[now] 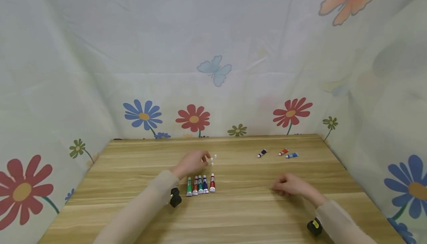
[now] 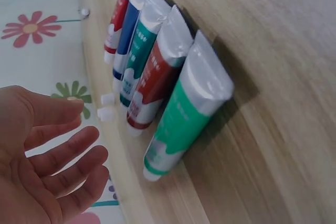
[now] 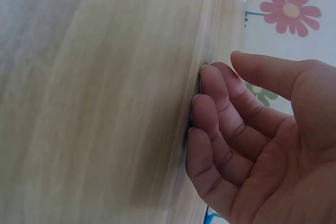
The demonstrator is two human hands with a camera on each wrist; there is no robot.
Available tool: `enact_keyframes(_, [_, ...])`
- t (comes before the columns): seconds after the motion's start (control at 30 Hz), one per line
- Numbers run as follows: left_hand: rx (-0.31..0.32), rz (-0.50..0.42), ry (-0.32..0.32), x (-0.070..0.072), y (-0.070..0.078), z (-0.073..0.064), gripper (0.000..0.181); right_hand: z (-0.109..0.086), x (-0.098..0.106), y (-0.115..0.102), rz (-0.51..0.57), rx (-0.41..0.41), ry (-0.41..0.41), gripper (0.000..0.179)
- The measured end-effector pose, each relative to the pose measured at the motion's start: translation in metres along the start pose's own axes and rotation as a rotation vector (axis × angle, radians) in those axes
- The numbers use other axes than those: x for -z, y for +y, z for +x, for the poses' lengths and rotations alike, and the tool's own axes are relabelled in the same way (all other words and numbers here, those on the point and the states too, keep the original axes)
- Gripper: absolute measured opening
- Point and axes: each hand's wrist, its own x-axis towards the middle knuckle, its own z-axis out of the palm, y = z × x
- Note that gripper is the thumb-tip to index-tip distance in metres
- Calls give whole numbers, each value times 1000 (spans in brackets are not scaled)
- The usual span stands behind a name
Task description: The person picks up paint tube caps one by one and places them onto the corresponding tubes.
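Observation:
My left hand (image 1: 193, 161) is over the left-middle of the table, palm empty and fingers loosely bent. Its fingertips are close beside several small white cap-like pieces (image 1: 215, 156). Just nearer to me, several paint tubes lie side by side: a green tube (image 2: 184, 114), a brownish-red tube (image 2: 160, 74), a teal tube (image 2: 142, 45), a blue tube (image 2: 127, 35) and a red tube (image 2: 117, 22), which lies slightly apart in the head view. Off to the right, my right hand (image 1: 291, 184) rests on the wood with relaxed, half-bent fingers, holding nothing.
Toward the back right of the wooden table (image 1: 240, 214) lie three more tubes: a dark one (image 1: 262, 153), an orange-red one (image 1: 283, 151) and a blue one (image 1: 291, 155). A flower-printed cloth (image 1: 166, 88) hangs behind and along both sides.

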Motion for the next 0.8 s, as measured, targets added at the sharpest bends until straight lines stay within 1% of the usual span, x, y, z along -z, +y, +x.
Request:
enact_keyframes(0.17, [-35,28,-10,-5,11,5,20,-3,4,2,-5,-21,15,19])
enact_keyframes(0.23, [-42,46,-13,-6,13,7,20,-4,5,3,-2,-29,13,20])
enact_keyframes(0.3, [-48,60,-17,-9,12,9,18,-5,6,3,0,-35,13,21])
enact_keyframes(0.47, [-54,62,-31,-12,8,11,11,-7,8,0,-5,-33,4,23])
enact_keyframes(0.6, [-53,70,-49,-14,8,13,9,-9,10,1,4,-21,-5,24])
enact_keyframes(0.8, [-61,103,-67,-20,8,18,3,-9,11,5,-1,-38,8,21])
